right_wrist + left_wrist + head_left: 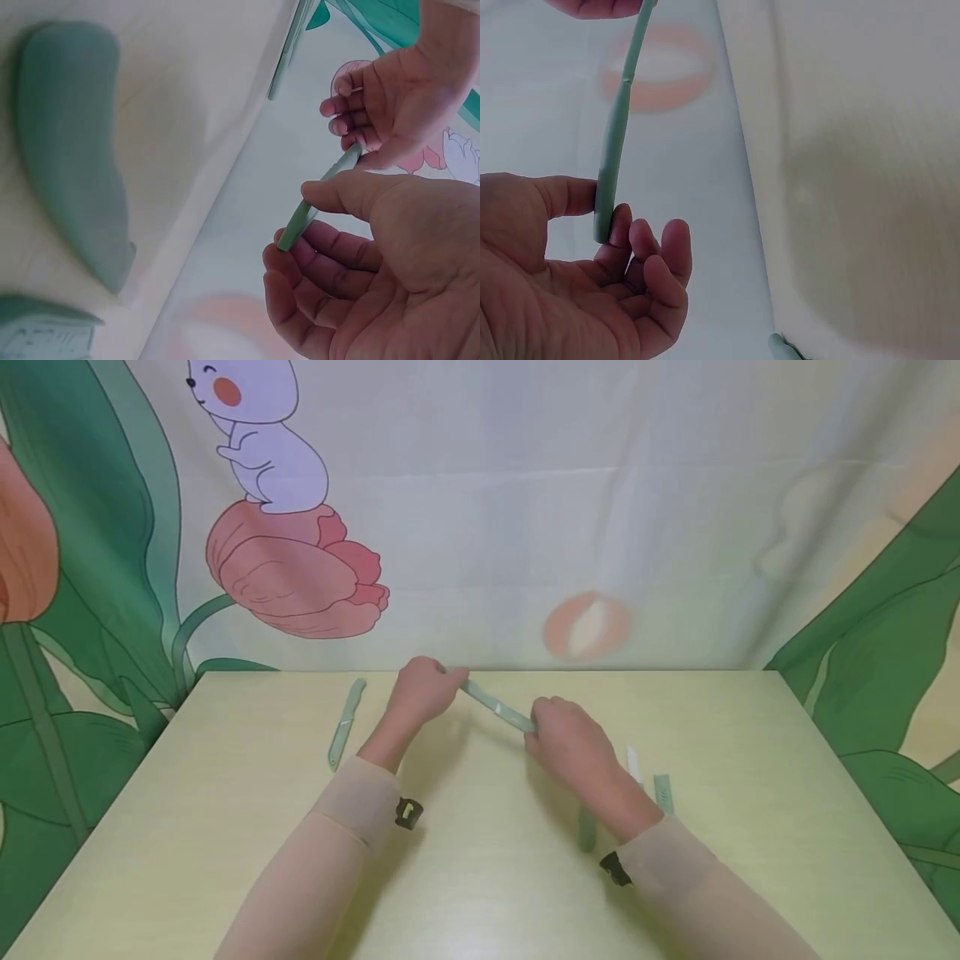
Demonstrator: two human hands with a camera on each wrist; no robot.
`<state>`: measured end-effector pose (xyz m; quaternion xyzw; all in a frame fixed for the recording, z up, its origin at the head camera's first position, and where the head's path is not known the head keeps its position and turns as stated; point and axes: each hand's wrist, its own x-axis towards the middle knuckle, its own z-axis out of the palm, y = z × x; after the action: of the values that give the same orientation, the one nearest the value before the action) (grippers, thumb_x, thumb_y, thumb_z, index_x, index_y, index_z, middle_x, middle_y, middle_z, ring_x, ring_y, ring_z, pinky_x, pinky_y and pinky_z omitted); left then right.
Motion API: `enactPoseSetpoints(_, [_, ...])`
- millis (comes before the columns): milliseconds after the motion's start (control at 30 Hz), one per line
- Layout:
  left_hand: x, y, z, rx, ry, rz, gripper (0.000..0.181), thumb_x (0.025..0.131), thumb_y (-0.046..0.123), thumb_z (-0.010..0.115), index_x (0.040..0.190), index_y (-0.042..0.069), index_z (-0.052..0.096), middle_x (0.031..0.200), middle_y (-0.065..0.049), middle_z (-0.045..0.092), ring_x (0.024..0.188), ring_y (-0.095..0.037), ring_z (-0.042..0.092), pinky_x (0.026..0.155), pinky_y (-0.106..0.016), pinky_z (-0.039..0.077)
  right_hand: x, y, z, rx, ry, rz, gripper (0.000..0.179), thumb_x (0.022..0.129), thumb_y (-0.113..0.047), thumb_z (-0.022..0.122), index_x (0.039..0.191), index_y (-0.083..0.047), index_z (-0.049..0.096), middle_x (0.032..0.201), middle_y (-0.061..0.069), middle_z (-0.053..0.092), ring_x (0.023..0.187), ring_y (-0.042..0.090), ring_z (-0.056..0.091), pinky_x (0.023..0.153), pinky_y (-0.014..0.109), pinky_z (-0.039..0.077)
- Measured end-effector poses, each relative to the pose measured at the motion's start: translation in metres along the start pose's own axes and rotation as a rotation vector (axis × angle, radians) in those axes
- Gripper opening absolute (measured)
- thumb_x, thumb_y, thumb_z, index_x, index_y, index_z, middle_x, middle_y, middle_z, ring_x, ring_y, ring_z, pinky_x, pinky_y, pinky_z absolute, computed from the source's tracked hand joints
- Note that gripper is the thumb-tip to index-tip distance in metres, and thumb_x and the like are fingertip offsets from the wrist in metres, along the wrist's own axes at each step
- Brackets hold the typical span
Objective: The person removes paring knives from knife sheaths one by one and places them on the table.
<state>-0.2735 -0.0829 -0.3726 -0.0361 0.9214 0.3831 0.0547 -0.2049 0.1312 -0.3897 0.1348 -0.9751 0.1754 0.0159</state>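
Between the two hands a green paring knife in its green sheath (497, 705) is held above the back of the table, slanting down to the right. My left hand (426, 690) pinches the handle end between thumb and index finger; the other fingers of this hand (585, 285) are loosely bent. With thumb and fingers, my right hand (573, 742) pinches the sheath end. In the right wrist view, the knife (300, 223) runs from the right hand (390, 255) to the left hand (409, 94). A small whitish mark shows where handle and sheath meet.
Another sheathed green knife (347, 724) lies at the table's left. Under the right forearm lies an unsheathed knife, its green handle (587, 828) and white blade (633, 763) partly covered. Beside it is a loose green sheath (663, 792). A printed curtain (480, 527) hangs behind the table.
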Motion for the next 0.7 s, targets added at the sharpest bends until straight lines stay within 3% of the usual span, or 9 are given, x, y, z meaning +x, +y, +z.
enactPoseSetpoints(133, [-0.007,-0.007,-0.001,-0.046,-0.036,-0.011,0.043,0.105,0.04,0.059,0.074,0.011,0.054,0.071,-0.002,0.057,0.065,-0.017,0.046,0.059,-0.03,0.036,-0.002,0.006,0.0,0.011,0.022,-0.017,0.009,0.096,-0.011,0.072,0.099,-0.003,0.069,0.085,0.005,0.062,0.075,0.021,0.059,0.064,0.036,0.054])
enactPoseSetpoints(233, [-0.013,-0.013,0.0,-0.082,-0.065,-0.007,0.041,0.105,0.041,0.059,0.084,0.006,0.064,0.094,-0.013,0.072,0.078,-0.021,0.058,0.066,-0.032,0.041,-0.004,0.009,0.0,0.012,0.034,-0.025,0.01,0.096,-0.011,0.072,0.102,-0.003,0.07,0.088,0.006,0.064,0.08,0.023,0.061,0.067,0.038,0.056])
enactPoseSetpoints(367, [-0.02,-0.021,0.001,-0.112,-0.1,0.007,0.045,0.105,0.041,0.058,0.099,-0.001,0.07,0.114,-0.019,0.073,0.092,-0.026,0.067,0.073,-0.034,0.045,-0.008,0.013,0.0,0.003,0.056,-0.042,0.012,0.097,-0.011,0.072,0.106,-0.003,0.071,0.093,0.007,0.066,0.086,0.026,0.061,0.071,0.04,0.057])
enactPoseSetpoints(700, [-0.037,-0.024,0.002,-0.118,-0.123,0.018,0.045,0.106,0.041,0.057,0.104,-0.002,0.07,0.112,-0.019,0.071,0.088,-0.024,0.062,0.071,-0.034,0.045,-0.016,0.019,-0.002,0.008,0.104,-0.082,0.019,0.096,-0.011,0.075,0.113,-0.004,0.073,0.1,0.006,0.07,0.093,0.027,0.062,0.073,0.04,0.057])
